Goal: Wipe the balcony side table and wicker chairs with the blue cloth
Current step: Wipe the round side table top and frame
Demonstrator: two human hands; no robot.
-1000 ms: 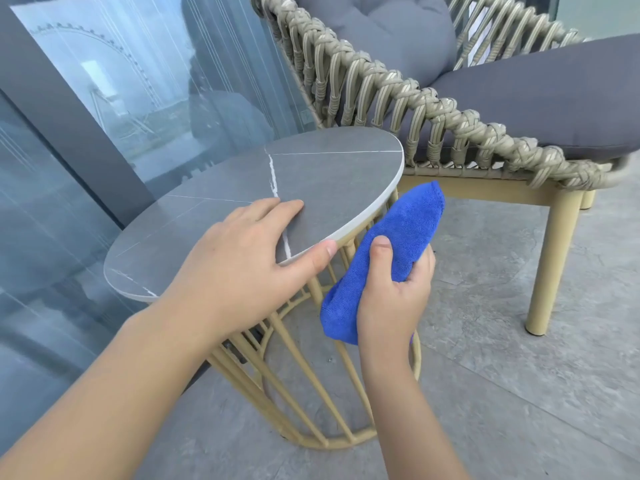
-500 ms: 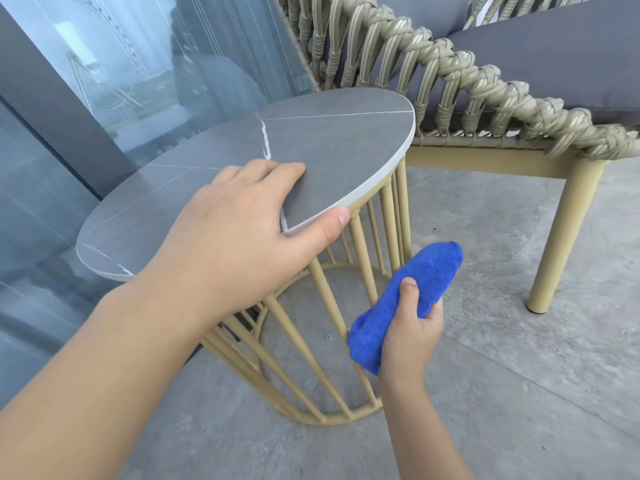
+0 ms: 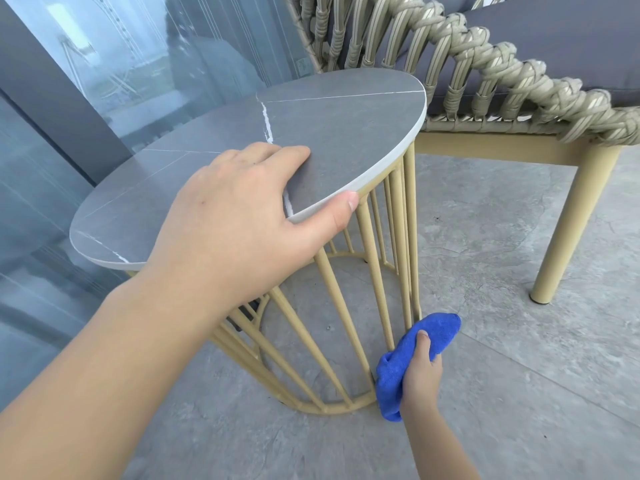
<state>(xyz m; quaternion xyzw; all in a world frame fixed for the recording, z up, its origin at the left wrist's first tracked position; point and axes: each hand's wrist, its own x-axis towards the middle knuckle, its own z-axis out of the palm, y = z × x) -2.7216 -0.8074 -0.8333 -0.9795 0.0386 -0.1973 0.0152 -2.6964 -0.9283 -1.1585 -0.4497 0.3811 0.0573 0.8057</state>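
The round side table (image 3: pixel 346 126) has a grey marble-look top on a cage of gold metal bars (image 3: pixel 377 282). My left hand (image 3: pixel 242 220) grips the near edge of the top, fingers on the surface and thumb under the rim. Low down on the right, my right hand (image 3: pixel 420 372) holds the bunched blue cloth (image 3: pixel 412 351) against the lower part of the gold bars, close to the base ring. A wicker chair (image 3: pixel 485 64) with a grey seat cushion (image 3: pixel 571 39) stands right behind the table.
A glass balustrade (image 3: pixel 121 64) with a dark post runs along the left, close behind the table. The chair's gold leg (image 3: pixel 568 237) stands on the grey tiled floor (image 3: pixel 519 341) at the right. Open floor lies to the right of the table base.
My right hand has carried the blue cloth down from just under the table top's rim to the bottom of the gold bars. My left hand has kept its grip on the edge.
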